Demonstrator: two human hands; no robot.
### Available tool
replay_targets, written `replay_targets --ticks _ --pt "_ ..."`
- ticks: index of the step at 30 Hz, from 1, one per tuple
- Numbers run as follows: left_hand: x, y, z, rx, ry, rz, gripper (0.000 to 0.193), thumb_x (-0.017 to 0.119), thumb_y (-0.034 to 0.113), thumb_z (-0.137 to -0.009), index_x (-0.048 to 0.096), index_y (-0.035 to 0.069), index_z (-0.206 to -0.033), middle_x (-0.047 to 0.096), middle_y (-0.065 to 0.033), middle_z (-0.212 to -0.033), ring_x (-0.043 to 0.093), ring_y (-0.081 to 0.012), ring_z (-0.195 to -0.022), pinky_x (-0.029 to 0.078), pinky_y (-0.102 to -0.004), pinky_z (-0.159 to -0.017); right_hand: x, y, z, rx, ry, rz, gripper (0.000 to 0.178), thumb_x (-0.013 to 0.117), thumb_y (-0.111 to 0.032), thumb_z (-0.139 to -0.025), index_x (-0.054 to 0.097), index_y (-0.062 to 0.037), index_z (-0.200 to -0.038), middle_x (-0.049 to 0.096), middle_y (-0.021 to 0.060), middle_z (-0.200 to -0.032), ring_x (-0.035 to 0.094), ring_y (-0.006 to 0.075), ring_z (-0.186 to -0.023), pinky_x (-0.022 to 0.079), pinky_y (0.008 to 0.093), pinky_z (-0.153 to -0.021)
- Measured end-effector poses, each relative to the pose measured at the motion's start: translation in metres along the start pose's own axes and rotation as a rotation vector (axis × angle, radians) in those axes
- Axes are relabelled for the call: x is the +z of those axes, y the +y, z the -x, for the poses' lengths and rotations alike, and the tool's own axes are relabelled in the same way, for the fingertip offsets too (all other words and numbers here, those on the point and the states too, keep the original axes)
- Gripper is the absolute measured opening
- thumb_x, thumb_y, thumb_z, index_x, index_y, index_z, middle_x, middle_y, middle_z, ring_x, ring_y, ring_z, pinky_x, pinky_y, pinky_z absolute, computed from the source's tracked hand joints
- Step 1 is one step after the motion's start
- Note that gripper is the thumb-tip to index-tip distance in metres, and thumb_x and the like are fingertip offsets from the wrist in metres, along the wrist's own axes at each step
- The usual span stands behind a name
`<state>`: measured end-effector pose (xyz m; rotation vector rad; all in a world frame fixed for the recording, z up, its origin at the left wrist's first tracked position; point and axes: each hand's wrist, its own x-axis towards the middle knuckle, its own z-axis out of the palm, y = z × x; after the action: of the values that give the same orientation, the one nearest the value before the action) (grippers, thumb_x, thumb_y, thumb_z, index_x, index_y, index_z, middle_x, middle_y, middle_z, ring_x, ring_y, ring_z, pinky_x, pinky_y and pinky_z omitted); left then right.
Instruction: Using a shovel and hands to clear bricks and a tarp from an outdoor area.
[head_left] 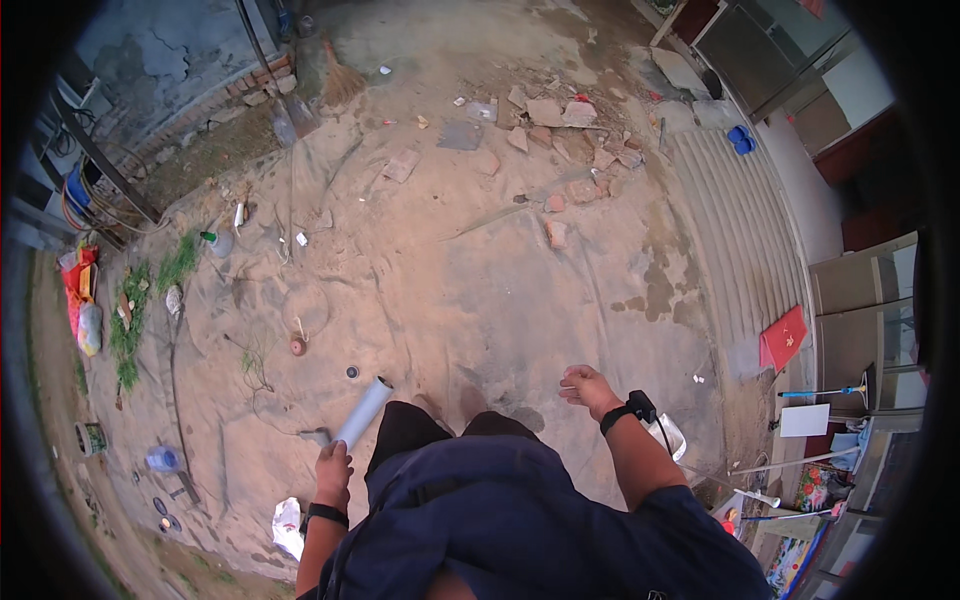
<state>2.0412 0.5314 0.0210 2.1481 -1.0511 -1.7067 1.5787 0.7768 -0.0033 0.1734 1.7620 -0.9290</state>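
A light grey tube (362,413) with a dark open end slants up and to the right from my left hand (333,470). The fingers of that hand are closed around its lower end. A dark band circles my left wrist. On the other side of my body, my right hand (588,388) hangs above the ground, its fingers loosely bent with a gap between them and no object clearly visible in them. A black device (641,405) is strapped to my right wrist. Near the tube's open end, a small dark ring (352,372) lies on the ground.
Broken bricks and slabs (560,115) lie scattered ahead. Ribbed steps (735,210) run along the right, with blue slippers (741,139) and a red sheet (782,338). A broom (341,78) stands at the far left; a plastic jug (162,459) lies nearer.
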Motion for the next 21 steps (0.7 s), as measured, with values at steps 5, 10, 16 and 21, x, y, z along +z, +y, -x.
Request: replay_targets --ticks 5,10,16,21 --pt "0.002 0.055 -0.063 -0.043 0.051 -0.063 0.044 0.055 0.030 -0.090 0.056 -0.001 -0.122 0.060 -0.0090 -0.093 0.059 -0.0151 -0.078 0.047 -0.0278 -0.058 0.063 -0.112 -0.038 -0.111 -0.078 0.000 0.037 0.059 -0.024 -0.090 0.051 -0.0060 -0.122 0.063 0.0109 -0.107 0.065 0.0216 -0.092 0.050 0.0329 -0.079" --pt "0.023 0.155 -0.153 -0.052 -0.040 -0.103 0.047 0.055 0.032 -0.090 0.051 0.002 -0.127 0.058 -0.0064 -0.100 0.059 -0.0185 -0.086 0.047 -0.0314 -0.063 0.109 -0.205 -0.095 -0.171 -0.113 0.040 0.038 0.059 -0.023 -0.090 0.051 -0.0039 -0.122 0.063 0.0103 -0.106 0.065 0.0195 -0.089 0.050 0.0315 -0.076" --pt "0.030 0.328 -0.243 0.106 -0.063 -0.143 0.047 0.057 0.032 -0.089 0.054 0.001 -0.125 0.061 -0.0067 -0.101 0.059 -0.0169 -0.086 0.047 -0.0298 -0.066 0.128 -0.281 -0.131 0.000 0.032 -0.041 0.036 0.060 -0.027 -0.090 0.051 -0.0086 -0.119 0.062 0.0117 -0.110 0.065 0.0234 -0.093 0.051 0.0344 -0.079" --pt "0.026 0.443 -0.315 0.262 0.048 -0.173 0.050 0.057 0.033 -0.090 0.055 -0.004 -0.125 0.062 -0.0081 -0.085 0.057 -0.0135 -0.075 0.046 -0.0272 -0.064 0.163 -0.353 -0.172 0.089 0.023 -0.025 0.033 0.060 -0.029 -0.090 0.052 -0.0104 -0.116 0.062 0.0109 -0.106 0.064 0.0233 -0.089 0.050 0.0365 -0.078"
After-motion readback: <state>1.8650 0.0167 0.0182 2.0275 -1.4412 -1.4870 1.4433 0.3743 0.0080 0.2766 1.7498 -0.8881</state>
